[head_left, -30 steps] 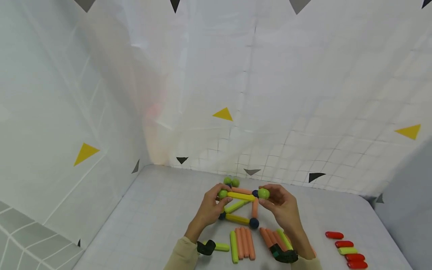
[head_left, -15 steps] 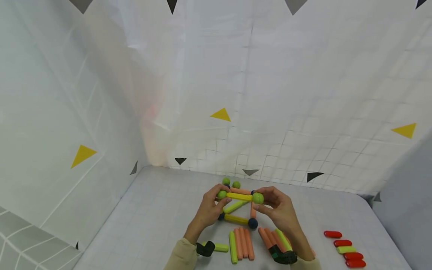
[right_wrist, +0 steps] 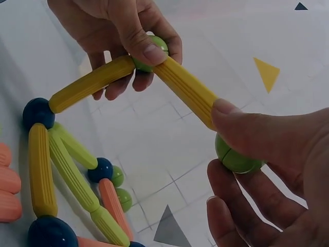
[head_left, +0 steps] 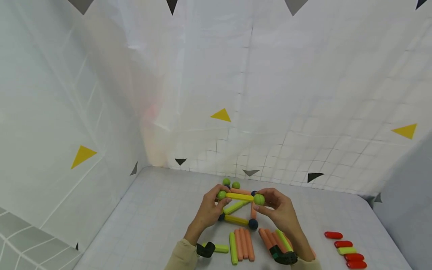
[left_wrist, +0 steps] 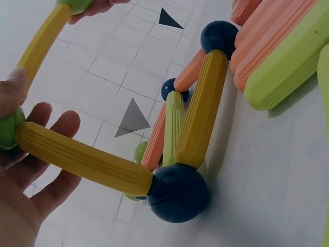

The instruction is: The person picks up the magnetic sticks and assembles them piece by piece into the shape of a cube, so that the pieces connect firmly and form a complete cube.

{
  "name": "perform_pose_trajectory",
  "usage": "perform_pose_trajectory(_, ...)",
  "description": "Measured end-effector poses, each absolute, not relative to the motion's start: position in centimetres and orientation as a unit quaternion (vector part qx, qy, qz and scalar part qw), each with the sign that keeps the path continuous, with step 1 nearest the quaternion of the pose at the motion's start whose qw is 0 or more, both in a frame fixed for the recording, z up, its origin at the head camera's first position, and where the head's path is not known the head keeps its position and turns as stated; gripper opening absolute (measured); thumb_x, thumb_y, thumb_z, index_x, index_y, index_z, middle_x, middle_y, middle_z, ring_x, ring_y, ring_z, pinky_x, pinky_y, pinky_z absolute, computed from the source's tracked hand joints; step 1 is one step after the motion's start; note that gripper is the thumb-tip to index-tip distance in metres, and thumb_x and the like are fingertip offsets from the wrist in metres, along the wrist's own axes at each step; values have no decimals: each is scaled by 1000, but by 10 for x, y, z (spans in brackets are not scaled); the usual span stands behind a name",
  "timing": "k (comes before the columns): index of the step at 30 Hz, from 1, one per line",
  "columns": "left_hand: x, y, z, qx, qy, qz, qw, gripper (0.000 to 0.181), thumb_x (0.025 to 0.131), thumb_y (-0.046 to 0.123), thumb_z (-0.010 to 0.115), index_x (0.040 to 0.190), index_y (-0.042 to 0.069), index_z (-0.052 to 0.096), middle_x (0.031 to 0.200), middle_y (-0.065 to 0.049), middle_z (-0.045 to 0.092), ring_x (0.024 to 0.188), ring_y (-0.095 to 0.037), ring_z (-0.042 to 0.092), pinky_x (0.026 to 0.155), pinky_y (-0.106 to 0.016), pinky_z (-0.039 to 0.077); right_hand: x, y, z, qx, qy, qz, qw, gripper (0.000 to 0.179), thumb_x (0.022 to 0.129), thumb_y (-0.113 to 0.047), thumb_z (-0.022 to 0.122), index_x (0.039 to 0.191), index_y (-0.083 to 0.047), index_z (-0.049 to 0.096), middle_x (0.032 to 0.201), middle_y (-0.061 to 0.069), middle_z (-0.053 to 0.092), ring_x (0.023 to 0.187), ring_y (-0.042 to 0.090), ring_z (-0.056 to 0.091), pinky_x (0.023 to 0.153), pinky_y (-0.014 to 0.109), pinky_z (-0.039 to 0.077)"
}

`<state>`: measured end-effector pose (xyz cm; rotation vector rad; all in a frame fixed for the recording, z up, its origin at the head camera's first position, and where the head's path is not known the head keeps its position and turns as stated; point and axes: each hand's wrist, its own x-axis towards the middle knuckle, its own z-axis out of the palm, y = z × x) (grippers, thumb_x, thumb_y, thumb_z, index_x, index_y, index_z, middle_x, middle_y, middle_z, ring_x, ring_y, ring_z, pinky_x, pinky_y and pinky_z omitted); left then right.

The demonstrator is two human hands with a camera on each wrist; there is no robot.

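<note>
My left hand (head_left: 207,210) pinches a green ball (head_left: 221,195) that joins two yellow rods. One yellow rod (left_wrist: 85,159) slopes from this ball down to a dark blue ball (left_wrist: 178,193) of the frame on the table. The other yellow rod (head_left: 239,197) spans between both hands. At its far end is a second green ball (right_wrist: 239,154), held in my right hand (head_left: 282,210), its thumb over the rod's end. Below, the frame joins dark blue balls with a yellow rod (head_left: 236,219), lime rods (head_left: 236,206) and orange rods (head_left: 254,210).
Nearer me lie an orange row of rods (head_left: 244,243) with a lime rod (head_left: 233,247) beside it, and another group (head_left: 270,238) partly under my right wrist. Several red pieces (head_left: 333,235) and a lime one (head_left: 346,250) lie at right. Two green balls (head_left: 236,185) sit at the frame's back.
My right hand has moved slightly left and down, bringing its green ball against the end of the yellow rod. The left hand has stayed nearly still with its green ball.
</note>
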<state>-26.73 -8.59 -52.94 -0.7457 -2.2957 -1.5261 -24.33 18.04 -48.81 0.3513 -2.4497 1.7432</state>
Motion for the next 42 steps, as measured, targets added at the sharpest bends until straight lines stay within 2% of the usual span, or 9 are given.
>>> perform_pose_trajectory(5,-268,-85,-531,-262,-792,-530,150,20,104,23,68,123,19,63,108,0,68,88,-8,63,77,-26,54,-245,183,-489,113,-814,569,36,60,84,-12,91,138,-16,63,128,13,72,107,20,72,91,28,58)
perform_pose_trajectory(8,-268,-84,-532,-264,-788,-535,152,20,104,22,68,123,18,63,106,0,68,87,-9,64,76,-26,54,-246,185,-489,103,-823,558,-16,75,85,-16,90,149,-19,51,137,17,66,111,26,70,88,31,58)
perform_pose_trajectory(10,-268,-83,-532,-263,-786,-538,152,20,104,22,68,123,17,63,105,-1,68,86,-9,64,75,-26,54,-245,185,-490,86,-834,542,-53,78,87,-21,90,150,-16,45,137,20,63,107,27,69,83,33,58)
perform_pose_trajectory(15,-267,-83,-530,-256,-777,-556,146,19,103,20,68,121,15,64,103,-2,68,86,-17,68,75,-26,55,-240,178,-498,37,-892,442,-85,53,90,-37,85,124,-5,60,108,10,70,86,19,66,70,35,56)
perform_pose_trajectory(18,-267,-83,-530,-257,-772,-563,146,19,103,19,69,121,13,64,103,-4,69,86,-21,70,75,-26,55,-233,169,-505,27,-927,361,-92,39,90,-43,84,104,-10,69,91,2,70,77,16,64,64,35,52)
perform_pose_trajectory(25,-267,-82,-532,-263,-768,-561,160,19,103,14,69,121,13,63,102,-5,69,84,-19,70,73,-26,56,-209,151,-518,42,-966,216,-140,39,88,-48,84,74,-15,70,65,-3,61,58,15,54,53,29,39)
perform_pose_trajectory(28,-267,-83,-531,-256,-769,-566,148,18,103,17,69,121,15,64,102,-2,69,85,-17,69,74,-26,54,-203,146,-519,44,-967,208,-139,39,88,-46,85,71,-15,70,62,-3,60,56,15,53,52,28,37)
perform_pose_trajectory(32,-266,-83,-530,-249,-772,-568,139,18,103,18,69,120,15,64,100,-2,69,85,-19,69,73,-25,54,-200,141,-518,42,-964,211,-153,37,89,-46,84,77,-12,71,66,-2,62,58,16,54,53,28,39)
perform_pose_trajectory(42,-263,-80,-529,-245,-770,-568,154,19,102,13,70,120,10,64,97,-5,69,82,-21,67,72,-25,50,-202,140,-521,34,-959,213,-183,37,86,-47,86,81,-13,74,69,-2,63,60,15,57,55,28,43)
